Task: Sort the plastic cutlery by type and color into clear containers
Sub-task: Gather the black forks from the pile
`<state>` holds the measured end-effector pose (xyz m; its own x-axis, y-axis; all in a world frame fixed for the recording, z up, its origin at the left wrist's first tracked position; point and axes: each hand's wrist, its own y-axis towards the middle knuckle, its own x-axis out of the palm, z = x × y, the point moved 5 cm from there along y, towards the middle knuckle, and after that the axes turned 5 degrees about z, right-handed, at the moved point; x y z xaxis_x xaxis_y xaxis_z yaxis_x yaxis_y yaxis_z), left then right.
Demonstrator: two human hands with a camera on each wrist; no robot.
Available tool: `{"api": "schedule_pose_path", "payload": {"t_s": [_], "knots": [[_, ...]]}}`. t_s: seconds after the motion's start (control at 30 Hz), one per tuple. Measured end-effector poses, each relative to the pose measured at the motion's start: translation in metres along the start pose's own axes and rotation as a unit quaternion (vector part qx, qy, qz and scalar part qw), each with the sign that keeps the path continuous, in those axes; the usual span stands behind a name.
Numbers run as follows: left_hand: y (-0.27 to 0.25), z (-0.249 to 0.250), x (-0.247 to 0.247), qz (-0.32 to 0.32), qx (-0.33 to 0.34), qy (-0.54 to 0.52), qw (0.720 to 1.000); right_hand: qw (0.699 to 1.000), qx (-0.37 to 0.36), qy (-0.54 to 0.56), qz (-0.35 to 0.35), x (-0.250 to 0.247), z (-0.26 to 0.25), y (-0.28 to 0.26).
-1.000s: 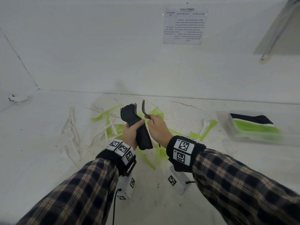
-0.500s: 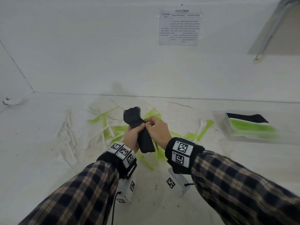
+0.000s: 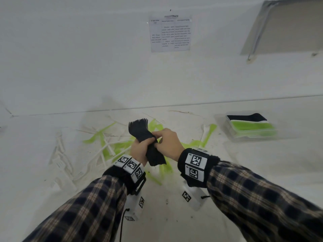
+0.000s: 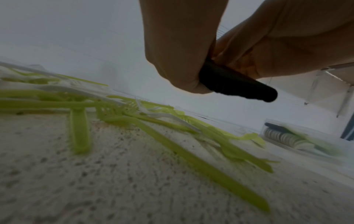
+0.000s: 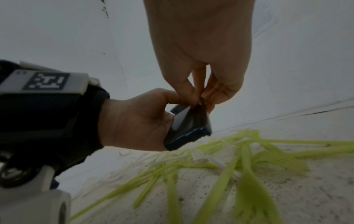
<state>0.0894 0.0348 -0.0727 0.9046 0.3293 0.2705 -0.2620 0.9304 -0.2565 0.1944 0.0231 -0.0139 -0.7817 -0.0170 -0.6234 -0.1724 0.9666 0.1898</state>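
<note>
- Left hand (image 3: 139, 149) clenched around stack of black plastic forks (image 3: 146, 142), tines up and away.
- Right hand (image 3: 168, 144) pinching same stack mid-length.
- Clear plastic container (image 3: 225, 123) well apart, rightward; right hand nearer.

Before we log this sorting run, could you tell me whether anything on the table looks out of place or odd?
Only the unsorted heap: green cutlery and white cutlery lie criss-crossed on the table, outside the clear container. Both hands hold a neat black fork stack.
</note>
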Motion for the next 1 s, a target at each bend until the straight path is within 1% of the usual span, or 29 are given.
{"api": "schedule_pose_path", "payload": {"t_s": [0.1, 0.13, 0.2, 0.3, 0.43, 0.5, 0.57, 0.63, 0.7, 0.77, 0.83, 1.0], "knots": [[-0.004, 0.001, 0.004, -0.019, -0.005, 0.022, 1.000, 1.000, 0.018, 0.012, 0.009, -0.008, -0.001, -0.005], [-0.004, 0.001, 0.004, -0.016, -0.001, 0.031, 0.999, 0.999, 0.025, 0.017, 0.011, -0.009, 0.000, -0.006], [-0.001, 0.000, 0.004, -0.010, 0.020, 0.042, 0.999, 0.998, 0.049, 0.033, 0.013, -0.009, 0.004, -0.005], [0.003, -0.003, 0.006, -0.033, 0.057, 0.084, 0.994, 0.995, 0.086, 0.039, 0.036, -0.007, 0.010, -0.001], [-0.015, 0.012, 0.024, -0.070, 0.134, 0.176, 0.973, 0.991, 0.119, 0.047, 0.049, -0.004, 0.011, 0.005], [-0.024, 0.017, 0.037, -0.087, 0.155, 0.211, 0.961, 0.990, 0.132, 0.024, 0.052, -0.009, 0.010, 0.008], [-0.025, 0.016, 0.046, -0.089, 0.160, 0.259, 0.948, 0.989, 0.137, -0.020, 0.057, -0.016, 0.010, 0.012], [-0.029, 0.015, 0.054, -0.100, 0.178, 0.276, 0.939, 0.988, 0.129, -0.045, 0.065, -0.025, 0.012, 0.016], [-0.033, 0.014, 0.064, -0.118, 0.208, 0.274, 0.931, 0.989, 0.119, -0.033, 0.076, -0.034, 0.018, 0.020], [-0.032, 0.010, 0.072, -0.113, 0.215, 0.274, 0.930, 0.991, 0.103, 0.004, 0.086, -0.043, 0.027, 0.023], [-0.031, 0.006, 0.080, -0.111, 0.209, 0.263, 0.935, 0.991, 0.099, 0.032, 0.086, -0.052, 0.037, 0.024], [-0.040, -0.004, 0.106, -0.115, 0.166, 0.245, 0.948, 0.990, 0.080, 0.061, 0.103, -0.084, 0.054, 0.020]]}}
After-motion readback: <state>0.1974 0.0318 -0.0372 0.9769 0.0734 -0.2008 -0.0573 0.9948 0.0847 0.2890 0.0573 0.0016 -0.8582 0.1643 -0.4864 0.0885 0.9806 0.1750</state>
